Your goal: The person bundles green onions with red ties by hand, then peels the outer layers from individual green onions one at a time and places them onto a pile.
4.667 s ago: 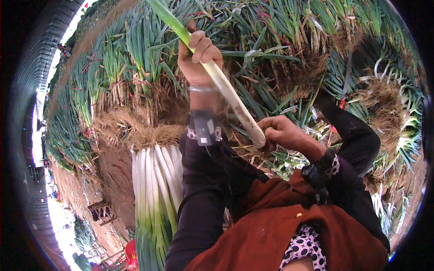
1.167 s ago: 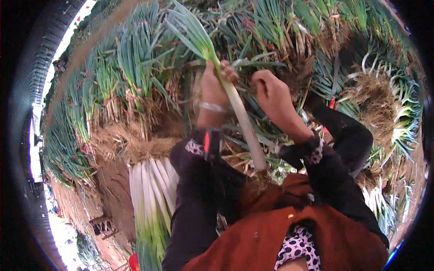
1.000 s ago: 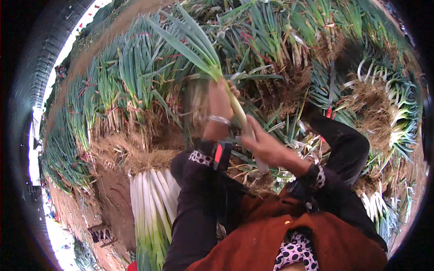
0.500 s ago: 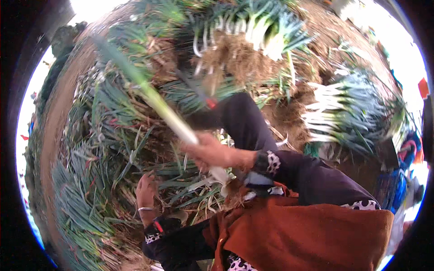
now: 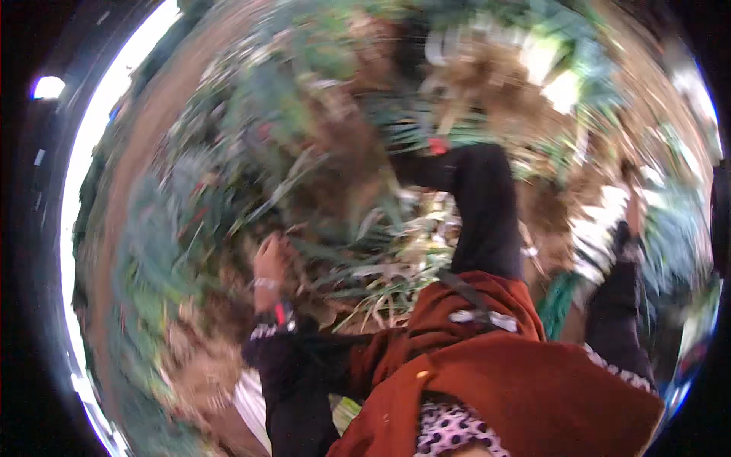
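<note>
My left hand [image 5: 272, 260], with a bracelet at the wrist, reaches down into the heap of untrimmed leeks [image 5: 190, 221] on the left. Its fingers are curled against leaves and roots; whatever lies in them is hidden. My right arm stretches far out to the right, where my right hand [image 5: 633, 199] is at the row of cleaned leeks [image 5: 598, 232], over their white shafts. Motion smears its fingers, and no leek can be made out in it.
Another bunch of leeks [image 5: 560, 87] with white stalks and brown roots lies at the far side. Between the heaps my dark-trousered knee [image 5: 487, 183] rises. Loose leaves and peelings [image 5: 381, 282] litter the ground before me. Green netting [image 5: 560, 305] lies near my right arm.
My right hand has swung from the middle, where it held a long leek, out to the right-hand row; that leek no longer shows in it. My left hand stays at the left heap.
</note>
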A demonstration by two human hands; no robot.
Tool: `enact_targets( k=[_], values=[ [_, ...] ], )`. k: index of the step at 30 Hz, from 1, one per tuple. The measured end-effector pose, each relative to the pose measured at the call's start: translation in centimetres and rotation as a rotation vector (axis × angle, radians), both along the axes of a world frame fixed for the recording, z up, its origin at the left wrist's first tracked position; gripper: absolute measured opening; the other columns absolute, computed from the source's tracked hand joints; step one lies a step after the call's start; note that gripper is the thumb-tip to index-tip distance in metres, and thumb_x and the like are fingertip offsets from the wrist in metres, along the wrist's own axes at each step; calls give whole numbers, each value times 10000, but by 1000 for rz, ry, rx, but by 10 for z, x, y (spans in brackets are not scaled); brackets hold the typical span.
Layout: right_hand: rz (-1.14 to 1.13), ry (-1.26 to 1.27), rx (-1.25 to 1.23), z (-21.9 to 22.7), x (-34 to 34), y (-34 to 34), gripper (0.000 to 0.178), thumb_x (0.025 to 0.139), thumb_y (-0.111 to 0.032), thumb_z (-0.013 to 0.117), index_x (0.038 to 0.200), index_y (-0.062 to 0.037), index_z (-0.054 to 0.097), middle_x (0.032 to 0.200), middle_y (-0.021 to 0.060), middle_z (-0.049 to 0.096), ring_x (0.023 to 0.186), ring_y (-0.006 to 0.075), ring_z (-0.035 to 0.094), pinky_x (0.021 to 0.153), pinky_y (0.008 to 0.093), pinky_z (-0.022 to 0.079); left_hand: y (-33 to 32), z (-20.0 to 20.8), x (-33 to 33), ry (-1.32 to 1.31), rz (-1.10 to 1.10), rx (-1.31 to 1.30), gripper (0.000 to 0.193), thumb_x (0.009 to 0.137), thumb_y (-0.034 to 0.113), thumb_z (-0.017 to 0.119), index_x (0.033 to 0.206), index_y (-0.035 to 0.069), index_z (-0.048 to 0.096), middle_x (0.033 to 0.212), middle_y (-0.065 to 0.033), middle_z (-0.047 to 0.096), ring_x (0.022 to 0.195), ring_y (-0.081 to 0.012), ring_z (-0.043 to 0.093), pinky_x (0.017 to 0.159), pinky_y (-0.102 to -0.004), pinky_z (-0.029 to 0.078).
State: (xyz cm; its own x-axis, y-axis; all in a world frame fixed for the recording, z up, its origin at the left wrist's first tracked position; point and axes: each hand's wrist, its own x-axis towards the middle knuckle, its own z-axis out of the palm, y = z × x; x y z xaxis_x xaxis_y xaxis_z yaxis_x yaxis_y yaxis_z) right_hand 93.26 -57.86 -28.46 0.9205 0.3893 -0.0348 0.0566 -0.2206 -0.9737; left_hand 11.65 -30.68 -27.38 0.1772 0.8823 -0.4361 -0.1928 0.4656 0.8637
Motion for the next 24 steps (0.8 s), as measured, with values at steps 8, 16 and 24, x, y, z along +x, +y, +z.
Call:
enact_targets(
  k=[8,16,24],
  values=[
    [510,-199,-25,112,-201,212,349,836,-212,541,1153,-66,553,882,65,611,746,104,548,683,260,446,17,92,-40,-238,599,222,145,919,153,456,977,68,557,644,-13,495,579,-141,500,558,-288,440],
    [1187,-384,-154,-31,-497,435,270,777,-142,472,978,-7,593,846,114,637,772,179,601,713,301,470,13,102,-42,-256,516,276,175,870,72,389,975,25,520,688,-40,496,630,-164,493,631,-322,437],
    [949,-591,-279,-119,-565,572,367,795,-300,528,995,3,585,932,236,606,902,397,562,784,452,442,-21,109,-47,34,468,-8,168,859,66,440,971,-28,523,769,-72,537,665,-151,524,644,-264,445]
  ],
)
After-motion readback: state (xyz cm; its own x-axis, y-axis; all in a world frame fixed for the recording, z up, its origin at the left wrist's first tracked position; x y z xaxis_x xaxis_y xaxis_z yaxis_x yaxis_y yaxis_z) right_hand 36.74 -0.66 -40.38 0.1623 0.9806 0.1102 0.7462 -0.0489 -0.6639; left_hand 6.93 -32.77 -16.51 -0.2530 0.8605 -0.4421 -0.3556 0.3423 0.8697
